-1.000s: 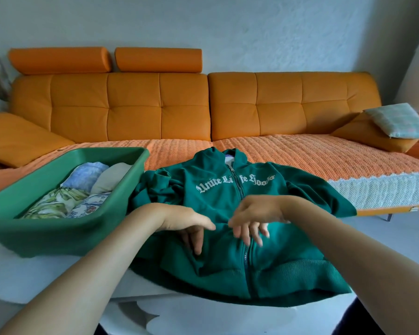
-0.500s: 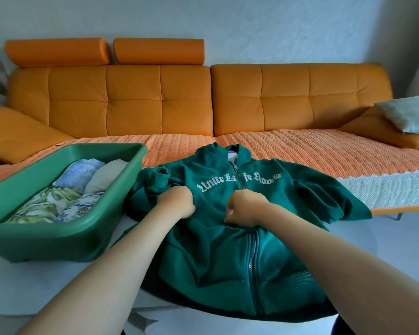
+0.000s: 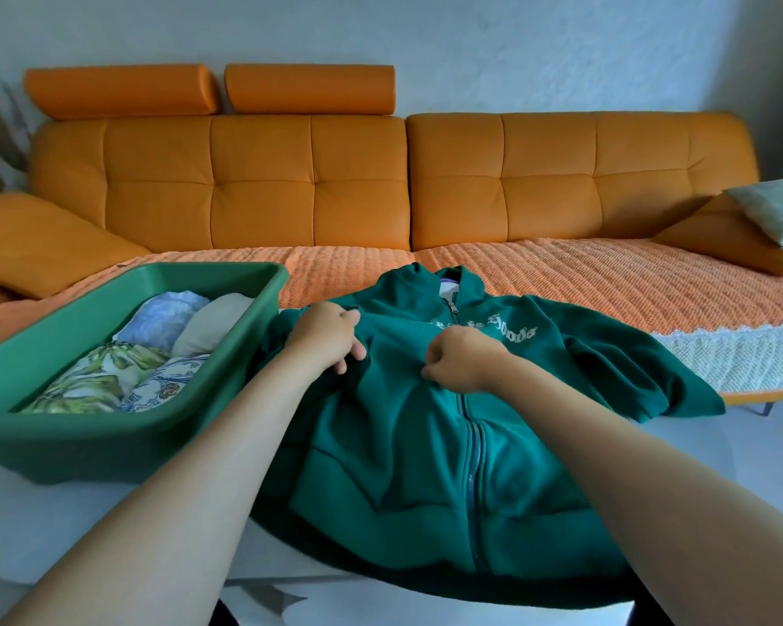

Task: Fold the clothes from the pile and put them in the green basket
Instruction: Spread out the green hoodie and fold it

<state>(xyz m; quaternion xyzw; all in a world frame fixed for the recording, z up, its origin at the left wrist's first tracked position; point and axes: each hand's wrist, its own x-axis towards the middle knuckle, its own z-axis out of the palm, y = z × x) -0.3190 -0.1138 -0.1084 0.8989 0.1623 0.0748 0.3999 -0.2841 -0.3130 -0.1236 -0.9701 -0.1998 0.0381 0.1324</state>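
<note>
A dark green zip-up hoodie (image 3: 426, 467) with white lettering on the chest lies front up on the white table, zipper closed. My left hand (image 3: 326, 338) grips the fabric at the hoodie's left shoulder, fingers curled into the cloth. My right hand (image 3: 459, 363) is a fist that pinches the chest fabric beside the zipper, covering part of the lettering. The green basket (image 3: 109, 445) stands to the left on the table and touches the hoodie's left sleeve. Folded clothes (image 3: 145, 354) lie inside it: a blue one, a beige one and two patterned ones.
An orange sofa (image 3: 403, 183) with a woven orange throw runs behind the table. Cushions lie at its left and right ends, a pale checked pillow (image 3: 774, 210) on the right one. The hoodie's right sleeve (image 3: 643, 381) hangs toward the table's far right edge.
Both hands moved up the hoodie from its middle to the chest and went from open to gripping. The left hand has since shifted further up and left to the shoulder.
</note>
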